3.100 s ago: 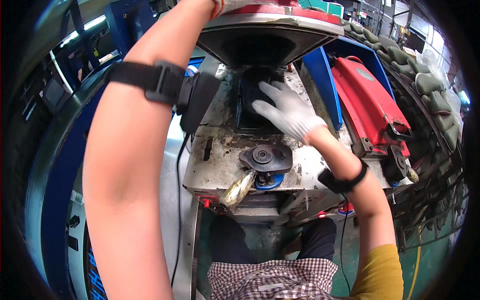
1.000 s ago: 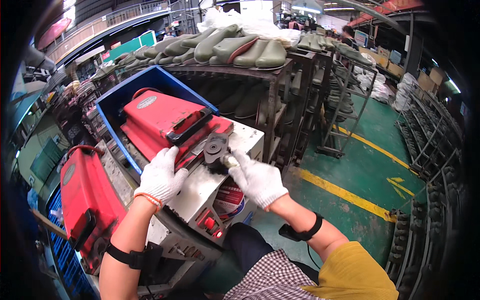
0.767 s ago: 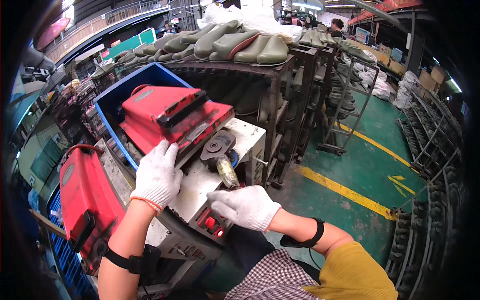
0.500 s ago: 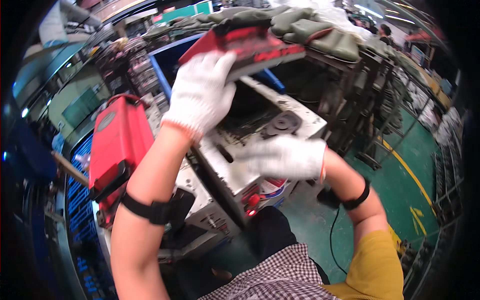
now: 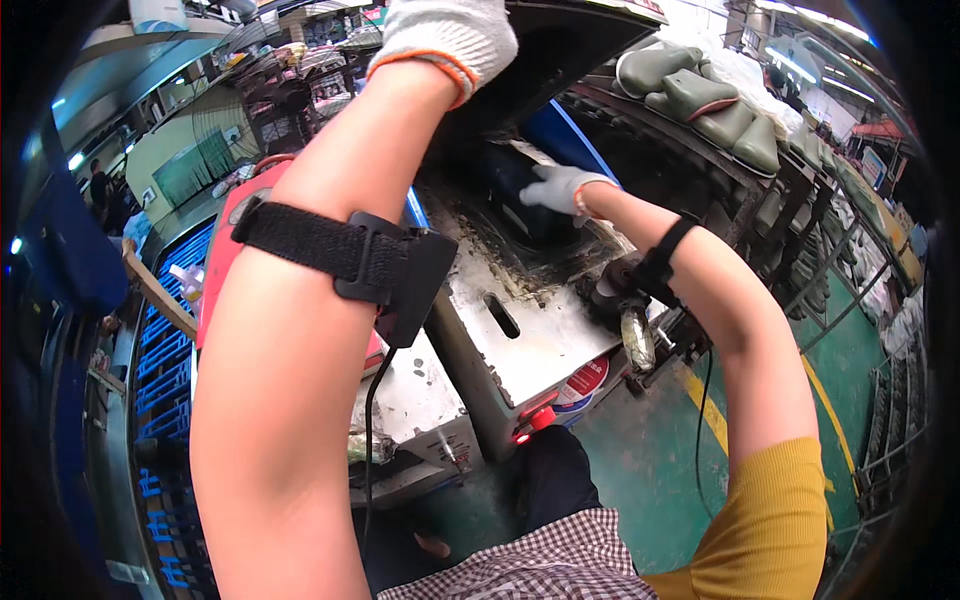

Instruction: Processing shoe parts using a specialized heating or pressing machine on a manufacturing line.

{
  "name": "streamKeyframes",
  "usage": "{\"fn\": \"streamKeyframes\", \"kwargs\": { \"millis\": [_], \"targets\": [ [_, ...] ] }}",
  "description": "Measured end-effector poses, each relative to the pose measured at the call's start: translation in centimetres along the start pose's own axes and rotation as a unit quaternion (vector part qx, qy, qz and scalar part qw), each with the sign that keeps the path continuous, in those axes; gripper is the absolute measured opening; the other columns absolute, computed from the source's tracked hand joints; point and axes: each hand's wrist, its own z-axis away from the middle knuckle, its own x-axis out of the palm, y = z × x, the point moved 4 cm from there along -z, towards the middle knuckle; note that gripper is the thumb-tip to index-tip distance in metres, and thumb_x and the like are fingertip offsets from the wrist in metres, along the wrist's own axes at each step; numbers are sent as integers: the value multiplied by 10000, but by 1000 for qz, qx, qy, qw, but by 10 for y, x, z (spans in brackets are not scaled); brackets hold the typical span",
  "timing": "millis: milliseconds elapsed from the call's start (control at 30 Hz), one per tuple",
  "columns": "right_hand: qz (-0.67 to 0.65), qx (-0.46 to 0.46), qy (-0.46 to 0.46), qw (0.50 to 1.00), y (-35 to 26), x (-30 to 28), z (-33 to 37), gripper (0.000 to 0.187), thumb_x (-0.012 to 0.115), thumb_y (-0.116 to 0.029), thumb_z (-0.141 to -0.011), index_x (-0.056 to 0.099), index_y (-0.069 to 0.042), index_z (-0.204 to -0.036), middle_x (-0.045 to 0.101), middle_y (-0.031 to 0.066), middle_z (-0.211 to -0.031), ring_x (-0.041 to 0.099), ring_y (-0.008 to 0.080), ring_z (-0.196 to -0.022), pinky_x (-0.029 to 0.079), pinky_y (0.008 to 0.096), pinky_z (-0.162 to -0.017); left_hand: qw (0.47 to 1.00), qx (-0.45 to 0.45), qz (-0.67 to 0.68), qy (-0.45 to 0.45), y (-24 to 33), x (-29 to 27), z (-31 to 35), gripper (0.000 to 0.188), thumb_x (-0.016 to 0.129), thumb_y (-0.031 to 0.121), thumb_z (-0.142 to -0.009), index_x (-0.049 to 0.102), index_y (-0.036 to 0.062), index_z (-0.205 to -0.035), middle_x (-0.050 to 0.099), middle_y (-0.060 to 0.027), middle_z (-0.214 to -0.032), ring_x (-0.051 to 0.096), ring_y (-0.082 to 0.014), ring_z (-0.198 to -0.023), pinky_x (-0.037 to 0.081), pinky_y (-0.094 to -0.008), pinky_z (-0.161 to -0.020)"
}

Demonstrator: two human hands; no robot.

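Note:
My left hand [image 5: 455,35], in a white knitted glove with an orange cuff, is high at the top edge, gripping the raised lid [image 5: 575,45]. Its fingertips are cut off or hidden. The lid's dark underside faces me, tilted up over the white machine body [image 5: 540,345]. Farther in, my gloved right hand [image 5: 562,192] reaches into the opening. Its fingers are spread against or beside a shiny black rounded piece [image 5: 515,190] whose kind I cannot make out. A dark, worn rim surrounds that piece.
A second machine with a red cover [image 5: 235,205] stands at the left. Olive-green boots [image 5: 700,105] lie on a rack at the right. A round fitting with a wrapped handle [image 5: 637,340] juts from the machine's right side. A red button [image 5: 543,417] sits on its front.
The lid has swung higher and back with my left hand. My right hand has moved from above the white top forward into the opening. My view has shifted closer.

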Motion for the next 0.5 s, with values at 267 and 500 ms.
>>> {"fn": "streamKeyframes", "kwargs": {
  "millis": [267, 500],
  "targets": [
    [-518, -8, -35, 854, 15, -31, 120, 450, 617, -465, -989, 632, -81, -1223, 738, 56, -1029, 732, 146, -815, 636, 338, -719, 987, -44, 19, -155, 12, -38, 19, 653, 624, 314, -951, 442, 79, -1533, 439, -209, -1572, 377, -385, -1479, 288, -431, -1242],
    [-709, -145, -78, 685, 8, 32, 270, 628, 524, -402, -1032, 461, -4, -1513, 553, 183, -1497, 590, 293, -1328, 433, 446, -1169, 782, -437, 426, -123, 35, -142, 141, 716, 593, 336, -1027, 322, -44, -1570, 405, -219, -1593, 381, -284, -1492, 287, -365, -1226]
  ]
}}
